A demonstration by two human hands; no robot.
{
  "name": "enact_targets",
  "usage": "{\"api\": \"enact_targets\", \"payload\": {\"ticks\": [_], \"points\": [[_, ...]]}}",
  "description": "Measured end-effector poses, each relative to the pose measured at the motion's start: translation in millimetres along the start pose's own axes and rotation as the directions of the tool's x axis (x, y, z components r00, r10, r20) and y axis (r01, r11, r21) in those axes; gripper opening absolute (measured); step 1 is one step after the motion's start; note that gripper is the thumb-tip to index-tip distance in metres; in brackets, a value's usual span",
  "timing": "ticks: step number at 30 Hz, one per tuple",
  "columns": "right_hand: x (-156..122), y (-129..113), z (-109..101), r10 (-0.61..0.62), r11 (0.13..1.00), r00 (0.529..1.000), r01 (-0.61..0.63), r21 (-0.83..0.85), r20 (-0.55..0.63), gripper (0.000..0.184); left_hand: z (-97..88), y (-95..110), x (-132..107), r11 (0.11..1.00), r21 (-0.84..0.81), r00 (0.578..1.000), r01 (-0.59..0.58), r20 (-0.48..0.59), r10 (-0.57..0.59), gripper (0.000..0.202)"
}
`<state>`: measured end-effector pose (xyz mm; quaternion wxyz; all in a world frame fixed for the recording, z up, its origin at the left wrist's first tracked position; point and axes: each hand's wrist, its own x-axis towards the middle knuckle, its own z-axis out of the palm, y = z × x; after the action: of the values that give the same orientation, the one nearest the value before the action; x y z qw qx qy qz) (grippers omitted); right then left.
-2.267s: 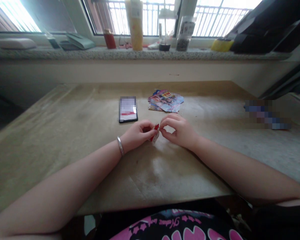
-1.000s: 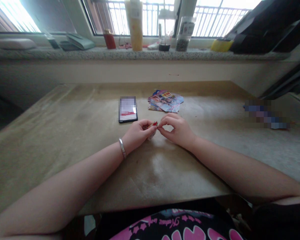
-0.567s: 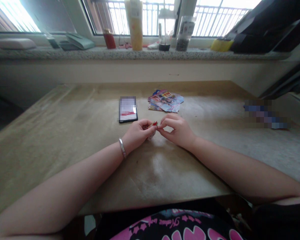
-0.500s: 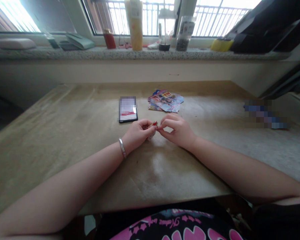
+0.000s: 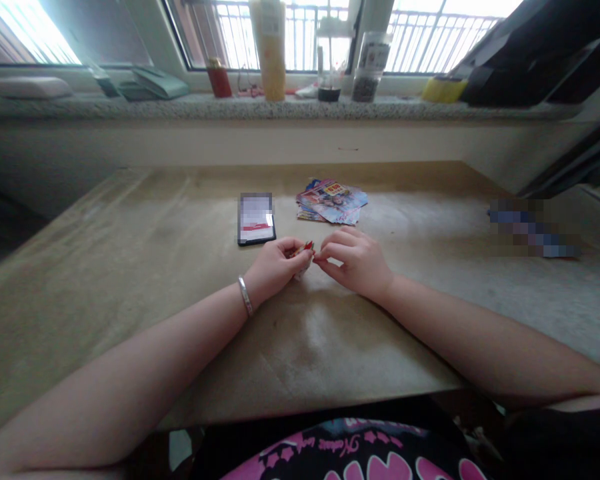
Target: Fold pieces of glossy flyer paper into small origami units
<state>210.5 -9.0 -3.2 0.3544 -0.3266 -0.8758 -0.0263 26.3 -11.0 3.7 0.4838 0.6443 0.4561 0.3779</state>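
Head view: left grip (image 5: 275,263) and right grip (image 5: 359,261) pinch one packet (image 5: 305,269); phone (image 5: 256,220), cards (image 5: 334,203) beyond.

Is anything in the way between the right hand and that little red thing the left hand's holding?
Nothing that shows. The right hand has its fingers close beside the little red thing in the left hand; whether they touch is too small to tell. The colourful pile lies beyond.
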Motion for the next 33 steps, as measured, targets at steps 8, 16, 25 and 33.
{"api": "enact_targets", "payload": {"ticks": [8, 16, 25, 33], "points": [[2.3, -0.7, 7.2, 0.324, 0.905, 0.945, -0.323, 0.277, 0.042, 0.012, 0.4, 0.6, -0.2, 0.999, 0.033, 1.0, 0.017, 0.004, -0.018, 0.025], [5.1, -6.4, 9.7, 0.493, 0.73, 0.847, -0.527, 0.435, 0.198, 0.018, -0.9, -2.4, 0.3, 0.993, 0.097, 0.997, -0.065, -0.035, 0.068, 0.023], [4.9, -4.9, 13.9, 0.504, 0.71, 0.839, -0.537, 0.456, 0.203, 0.022, -8.0, -3.0, 4.9, 0.97, 0.133, 0.977, -0.203, -0.037, 0.209, 0.029], [4.4, -0.6, 14.8, 0.496, 0.674, 0.822, -0.567, 0.473, 0.279, 0.021, -6.0, -5.0, 6.1, 0.996, 0.012, 0.996, -0.09, -0.023, 0.09, 0.032]]}}
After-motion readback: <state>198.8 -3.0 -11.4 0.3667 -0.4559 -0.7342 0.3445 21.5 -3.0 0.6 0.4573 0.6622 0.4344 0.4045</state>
